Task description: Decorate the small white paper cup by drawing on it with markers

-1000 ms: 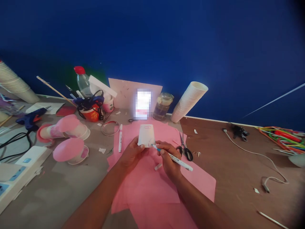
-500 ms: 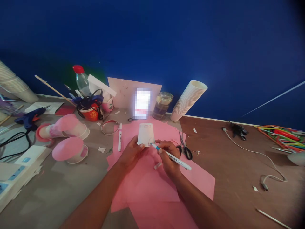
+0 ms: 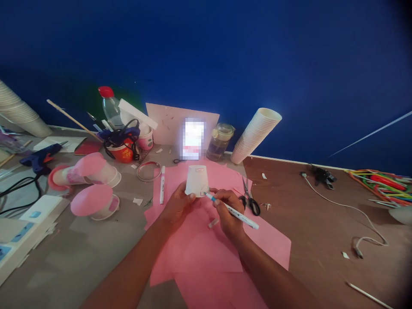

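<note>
My left hand (image 3: 178,207) grips a white paper cup (image 3: 197,180) lying on its side, with its bottom toward me, over sheets of pink paper (image 3: 206,244). My right hand (image 3: 228,210) holds a white marker with a blue tip (image 3: 232,210), and the tip touches the cup's lower right edge. A small red outline is drawn on the cup's upper side. A second white marker (image 3: 162,185) lies on the pink paper to the left, and black scissors (image 3: 249,197) lie just right of my right hand.
A slanted stack of white cups (image 3: 254,135) and a glass jar (image 3: 219,142) stand at the back. Pink-covered cups (image 3: 93,201), a blue glue gun (image 3: 40,155), a red cup of tools (image 3: 122,148) and a bottle (image 3: 109,107) sit left. Coloured straws (image 3: 383,182) and a white cable (image 3: 347,210) lie right.
Both hands stay on the cup and marker; the cup has turned slightly in my left hand. The view has shifted a little.
</note>
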Demonstrator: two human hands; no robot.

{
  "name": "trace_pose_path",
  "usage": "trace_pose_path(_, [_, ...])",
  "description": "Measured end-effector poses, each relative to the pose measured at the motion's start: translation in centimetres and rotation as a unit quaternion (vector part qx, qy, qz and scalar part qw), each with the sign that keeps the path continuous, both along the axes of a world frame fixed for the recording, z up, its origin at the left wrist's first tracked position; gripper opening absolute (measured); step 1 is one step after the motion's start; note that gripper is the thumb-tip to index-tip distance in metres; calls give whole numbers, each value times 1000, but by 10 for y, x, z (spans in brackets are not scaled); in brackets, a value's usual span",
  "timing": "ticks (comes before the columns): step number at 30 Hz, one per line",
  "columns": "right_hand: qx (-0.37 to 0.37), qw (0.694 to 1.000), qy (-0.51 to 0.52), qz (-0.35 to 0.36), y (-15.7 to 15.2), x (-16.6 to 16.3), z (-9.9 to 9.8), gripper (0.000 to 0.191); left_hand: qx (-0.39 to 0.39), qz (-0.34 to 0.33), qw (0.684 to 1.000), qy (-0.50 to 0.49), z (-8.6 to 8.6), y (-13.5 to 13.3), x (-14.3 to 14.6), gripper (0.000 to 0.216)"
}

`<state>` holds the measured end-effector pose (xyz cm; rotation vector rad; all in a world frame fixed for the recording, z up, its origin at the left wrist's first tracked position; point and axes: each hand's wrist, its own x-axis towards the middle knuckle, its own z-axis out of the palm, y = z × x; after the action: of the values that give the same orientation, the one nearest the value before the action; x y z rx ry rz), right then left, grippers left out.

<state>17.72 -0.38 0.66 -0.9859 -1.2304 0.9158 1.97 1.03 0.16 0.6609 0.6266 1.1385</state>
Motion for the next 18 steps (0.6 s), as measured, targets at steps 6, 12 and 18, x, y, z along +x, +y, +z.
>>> trace_pose_path(6, [26,999,-17,21,0,0,0,10,-11,1,1000,4,1,0,0,40])
trace_pose_path(12, [-20,999,38,5,1,1,-2,8,-11,-1,1000,-8,3,0,1,41])
trace_pose_path(18, [-17,999,44,-1,2,0,-2,6,-14,-3,1000,-15,1,0,1,39])
